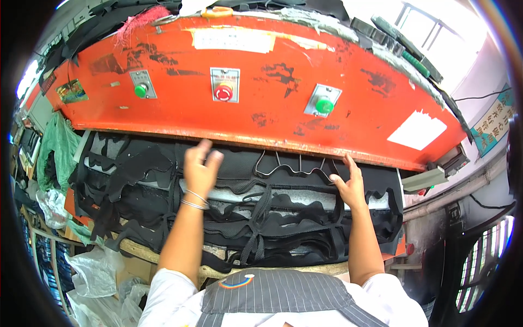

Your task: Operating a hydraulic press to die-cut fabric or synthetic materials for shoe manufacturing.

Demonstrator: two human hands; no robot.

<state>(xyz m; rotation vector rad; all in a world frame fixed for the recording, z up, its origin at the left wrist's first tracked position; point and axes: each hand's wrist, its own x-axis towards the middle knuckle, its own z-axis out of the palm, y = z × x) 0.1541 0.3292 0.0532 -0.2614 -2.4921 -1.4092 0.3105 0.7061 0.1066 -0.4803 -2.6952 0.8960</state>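
Note:
A thin metal cutting die [294, 173] with a wavy front edge and upright struts lies on black sheet material [234, 163], partly hidden under the red press beam [256, 98]. My right hand [350, 182] is at the die's right end, thumb and fingers apart, the thumb seemingly touching the metal. To the left of the die, my left hand [200, 169] hovers over or rests on the black sheet, fingers spread and slightly blurred; nothing shows in it. Cut-out openings and black strips [261, 218] cover the nearer part of the material.
Two green buttons [140, 90] [324, 105] and a red stop button [223, 92] sit on the beam's front. Green netting [54, 144] hangs at the left, above clear plastic bags [95, 272]. Scraps and orange-handled scissors [217, 11] lie on top of the beam.

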